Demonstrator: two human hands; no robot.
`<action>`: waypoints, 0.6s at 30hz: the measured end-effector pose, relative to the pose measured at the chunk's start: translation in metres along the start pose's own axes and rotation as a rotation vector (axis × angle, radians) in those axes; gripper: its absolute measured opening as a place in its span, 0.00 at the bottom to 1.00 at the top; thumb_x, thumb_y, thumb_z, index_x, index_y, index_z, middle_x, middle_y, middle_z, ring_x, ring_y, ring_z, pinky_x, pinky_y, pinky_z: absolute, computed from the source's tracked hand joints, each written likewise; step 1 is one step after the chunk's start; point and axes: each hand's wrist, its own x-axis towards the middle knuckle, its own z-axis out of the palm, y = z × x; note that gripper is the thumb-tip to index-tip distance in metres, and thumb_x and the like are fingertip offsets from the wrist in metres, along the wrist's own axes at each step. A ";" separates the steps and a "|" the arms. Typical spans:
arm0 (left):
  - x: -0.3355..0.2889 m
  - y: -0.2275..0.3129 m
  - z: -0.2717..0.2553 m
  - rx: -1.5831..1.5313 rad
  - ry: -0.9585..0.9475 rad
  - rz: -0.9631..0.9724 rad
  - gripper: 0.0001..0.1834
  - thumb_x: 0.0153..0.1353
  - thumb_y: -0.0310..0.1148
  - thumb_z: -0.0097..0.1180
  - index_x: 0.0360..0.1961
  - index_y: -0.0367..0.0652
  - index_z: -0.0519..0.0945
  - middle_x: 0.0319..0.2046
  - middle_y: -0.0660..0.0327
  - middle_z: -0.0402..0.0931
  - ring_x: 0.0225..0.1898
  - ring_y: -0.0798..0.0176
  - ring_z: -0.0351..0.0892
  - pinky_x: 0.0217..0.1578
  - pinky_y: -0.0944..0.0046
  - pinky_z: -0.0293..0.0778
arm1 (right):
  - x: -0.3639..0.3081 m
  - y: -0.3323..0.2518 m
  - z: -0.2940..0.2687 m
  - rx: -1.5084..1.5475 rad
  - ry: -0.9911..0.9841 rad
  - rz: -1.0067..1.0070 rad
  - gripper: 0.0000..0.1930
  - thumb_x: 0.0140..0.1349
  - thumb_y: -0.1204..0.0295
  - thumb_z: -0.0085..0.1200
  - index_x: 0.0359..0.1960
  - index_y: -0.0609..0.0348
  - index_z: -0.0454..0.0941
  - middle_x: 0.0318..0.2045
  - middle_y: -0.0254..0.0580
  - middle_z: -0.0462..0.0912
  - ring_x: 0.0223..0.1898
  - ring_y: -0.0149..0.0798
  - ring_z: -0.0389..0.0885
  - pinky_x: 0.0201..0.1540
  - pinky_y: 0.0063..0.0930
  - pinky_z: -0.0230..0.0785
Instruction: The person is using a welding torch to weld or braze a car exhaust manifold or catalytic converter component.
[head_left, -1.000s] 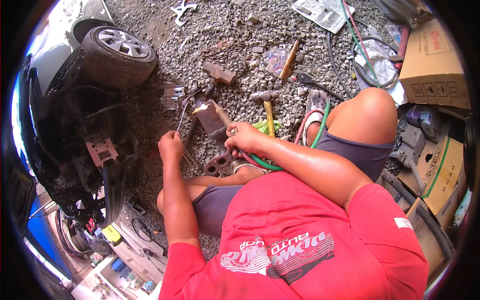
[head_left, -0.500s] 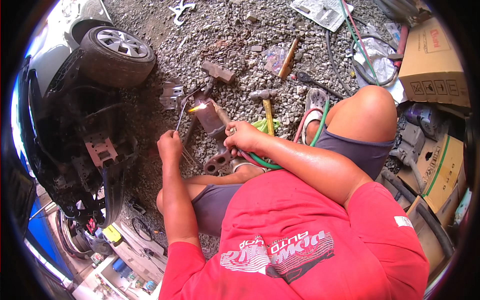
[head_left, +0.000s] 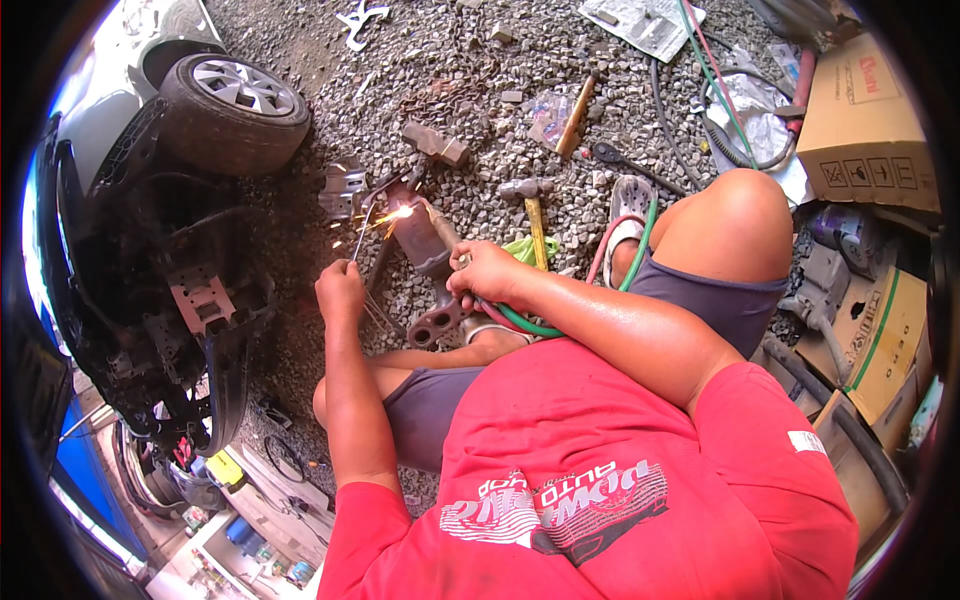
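The right hand (head_left: pixel 487 275) is closed around the handle of a gas torch (head_left: pixel 443 232), from which a red and a green hose (head_left: pixel 520 322) are led back past the knee. The left hand (head_left: pixel 340 290) is clenched on a thin filler rod (head_left: pixel 361 236), its tip held at the flame. Compared with the frame a second earlier, a brighter flare with sparks (head_left: pixel 397 212) is now seen where rod and torch meet on the rusty exhaust part (head_left: pixel 418 240) lying on the gravel (head_left: pixel 470 90) between the legs, so heat is judged to be biting into the joint. Beyond it, a hammer (head_left: pixel 530 205) is laid just beside the part. Farther right, cardboard boxes (head_left: pixel 868 115) are stacked; what is kept inside them cannot be told. To the far left, a car wheel (head_left: pixel 235 110) is seen.
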 end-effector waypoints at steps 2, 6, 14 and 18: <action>0.001 0.001 0.001 -0.012 -0.012 -0.015 0.15 0.70 0.40 0.60 0.46 0.41 0.91 0.41 0.43 0.89 0.47 0.37 0.89 0.50 0.44 0.81 | 0.001 0.001 -0.001 -0.001 0.001 -0.002 0.14 0.63 0.82 0.64 0.44 0.55 0.72 0.27 0.42 0.86 0.19 0.34 0.83 0.19 0.29 0.70; 0.001 0.003 0.002 -0.009 -0.007 -0.011 0.15 0.70 0.40 0.60 0.47 0.41 0.91 0.41 0.43 0.89 0.47 0.38 0.89 0.50 0.45 0.81 | 0.004 0.004 -0.003 -0.005 0.001 -0.008 0.14 0.63 0.82 0.64 0.44 0.56 0.72 0.27 0.42 0.86 0.19 0.34 0.83 0.19 0.28 0.70; 0.003 0.000 0.003 -0.003 -0.010 0.014 0.15 0.70 0.39 0.61 0.47 0.40 0.91 0.41 0.42 0.89 0.48 0.38 0.89 0.50 0.45 0.81 | 0.004 0.004 -0.003 -0.023 -0.010 -0.017 0.19 0.61 0.81 0.65 0.52 0.61 0.74 0.29 0.45 0.85 0.21 0.38 0.85 0.21 0.34 0.73; 0.003 0.000 0.005 -0.009 -0.010 0.013 0.15 0.70 0.40 0.61 0.46 0.40 0.91 0.41 0.42 0.89 0.47 0.38 0.89 0.50 0.44 0.81 | 0.006 0.006 -0.005 -0.041 -0.013 -0.027 0.26 0.59 0.80 0.65 0.60 0.66 0.75 0.32 0.49 0.85 0.24 0.43 0.87 0.23 0.40 0.77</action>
